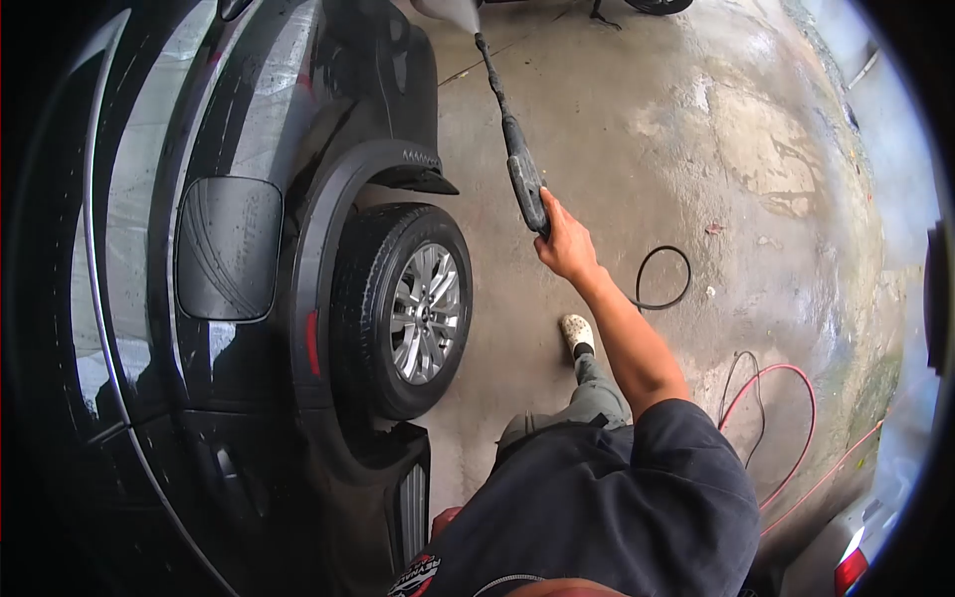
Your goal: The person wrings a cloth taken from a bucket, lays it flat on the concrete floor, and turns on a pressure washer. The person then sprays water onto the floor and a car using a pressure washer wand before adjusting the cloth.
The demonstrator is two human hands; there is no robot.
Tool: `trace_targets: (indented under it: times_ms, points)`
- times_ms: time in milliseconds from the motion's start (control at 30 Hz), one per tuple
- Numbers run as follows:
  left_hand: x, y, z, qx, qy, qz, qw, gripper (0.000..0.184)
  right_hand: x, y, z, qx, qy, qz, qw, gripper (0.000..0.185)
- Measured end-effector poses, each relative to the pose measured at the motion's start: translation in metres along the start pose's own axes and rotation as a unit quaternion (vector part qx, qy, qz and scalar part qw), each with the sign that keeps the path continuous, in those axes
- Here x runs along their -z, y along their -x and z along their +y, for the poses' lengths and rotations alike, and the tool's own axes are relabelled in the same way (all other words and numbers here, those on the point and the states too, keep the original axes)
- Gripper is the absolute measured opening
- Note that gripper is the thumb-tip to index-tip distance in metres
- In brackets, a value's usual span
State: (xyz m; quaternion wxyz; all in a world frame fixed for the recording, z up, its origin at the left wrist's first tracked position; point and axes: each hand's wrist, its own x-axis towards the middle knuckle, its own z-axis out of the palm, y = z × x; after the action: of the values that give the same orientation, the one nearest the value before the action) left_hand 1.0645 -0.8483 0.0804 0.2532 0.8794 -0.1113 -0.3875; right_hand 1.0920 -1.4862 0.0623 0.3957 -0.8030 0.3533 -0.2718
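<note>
My right hand (569, 239) is closed around the grip of a black pressure washer gun (524, 179), arm stretched forward. The thin wand points away toward the top, and white spray (448, 12) shows at its tip. To the left stands a wet black vehicle (249, 428) with a silver-rimmed wheel (426, 313) turned outward under its fender flare (328, 209). A side mirror (231, 249) sticks out above the fender. Only a small patch of skin, perhaps my left hand (445, 520), shows beside my shirt; its fingers are hidden.
Wet concrete floor (557, 90) spreads beneath me. A black hose loop (665, 279) lies right of my arm, and a red hose (811, 398) curves behind it. Part of another wheel (662, 5) appears at the top. A red tail light (851, 570) is at bottom right.
</note>
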Motion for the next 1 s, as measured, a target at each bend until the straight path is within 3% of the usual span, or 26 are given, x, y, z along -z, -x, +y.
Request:
trace_targets:
  times_ms: [200, 367, 500, 567, 1000]
  points:
    - [0.035, -0.04, 0.044, 0.161, 0.172, -0.116, 0.965, 0.02, -0.009, -0.053, 0.017, 0.02, 0.002, 0.033, 0.999, 0.076]
    - [0.05, -0.074, 0.037, 0.113, 0.099, -0.067, 0.986, 0.022, -0.013, -0.076, 0.01, -0.06, -0.005, -0.019, 0.998, 0.077]
    - [0.047, -0.086, 0.037, 0.105, 0.149, -0.033, 0.983, 0.02, -0.019, -0.076, 0.014, -0.047, -0.018, -0.008, 0.999, 0.075]
    - [0.054, -0.094, 0.031, 0.121, 0.172, -0.102, 0.972, 0.019, -0.018, -0.077, 0.012, -0.043, -0.031, -0.014, 0.998, 0.075]
    - [0.061, -0.106, 0.042, 0.11, 0.123, -0.09, 0.982, 0.019, -0.036, -0.092, -0.017, 0.033, -0.084, 0.04, 0.995, 0.076]
